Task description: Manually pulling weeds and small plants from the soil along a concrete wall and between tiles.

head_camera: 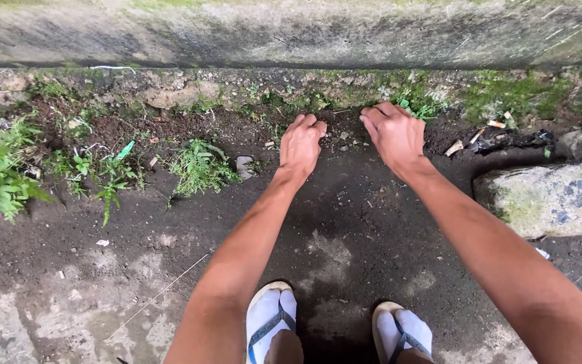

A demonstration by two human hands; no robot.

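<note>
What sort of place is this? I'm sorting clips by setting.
Most likely an outdoor yard edge or garden strip. Both hands, left hand and right hand, reach into dark soil at the foot of a mossy concrete wall, with weeds and a large stone nearby.

— What is this person wearing on the arms?

— Nothing: both forearms are bare to the frame's edge, and the left hand (300, 143) and right hand (395, 133) carry no gloves, rings or watch.

— And on the feet?

— White flip-flops. The left sandal (270, 315) has a grey-blue strap, as does the right sandal (401, 332). The soles' rims look cream, possibly worn; shadow makes that hard to judge.
</note>
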